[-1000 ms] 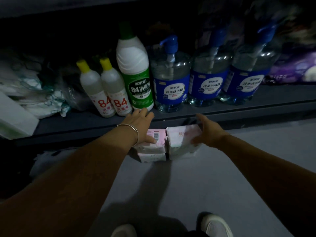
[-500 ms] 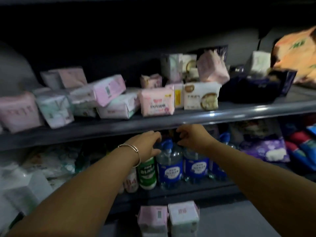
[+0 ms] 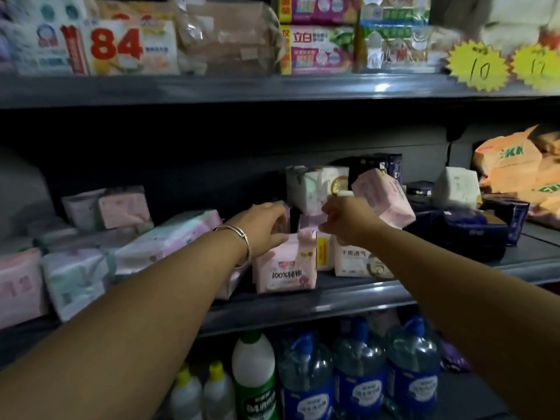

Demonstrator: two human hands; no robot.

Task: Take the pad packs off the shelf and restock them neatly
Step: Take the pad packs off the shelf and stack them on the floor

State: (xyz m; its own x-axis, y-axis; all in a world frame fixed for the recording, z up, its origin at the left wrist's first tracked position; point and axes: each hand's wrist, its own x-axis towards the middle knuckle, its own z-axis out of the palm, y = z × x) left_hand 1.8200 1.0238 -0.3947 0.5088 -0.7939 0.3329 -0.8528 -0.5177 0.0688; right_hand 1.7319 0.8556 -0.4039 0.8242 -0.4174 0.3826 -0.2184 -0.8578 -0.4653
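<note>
Many pad packs lie loosely on the middle shelf (image 3: 303, 301). A pink pack marked 100% (image 3: 285, 268) stands at the front, with a cream pack (image 3: 351, 262) to its right. My left hand (image 3: 263, 228), with a bracelet on the wrist, reaches over the pink pack and curls around a small pink pack (image 3: 280, 218) behind it. My right hand (image 3: 348, 225) hovers above the cream pack with fingers bent toward a lilac pack (image 3: 309, 224); its grip is hidden. A tilted pink pack (image 3: 385, 198) leans just behind my right hand.
More pale packs (image 3: 163, 241) are heaped on the left of the shelf, dark blue packs (image 3: 472, 228) and orange bags (image 3: 515, 168) on the right. Bleach bottles (image 3: 254, 374) and blue pump jugs (image 3: 306, 386) stand below. The upper shelf holds boxed goods (image 3: 318, 50) and yellow price tags (image 3: 478, 66).
My view rose from the floor, where two packs stand, to the middle shelf. Both hands left the floor packs and moved up to the packs at the shelf's centre.
</note>
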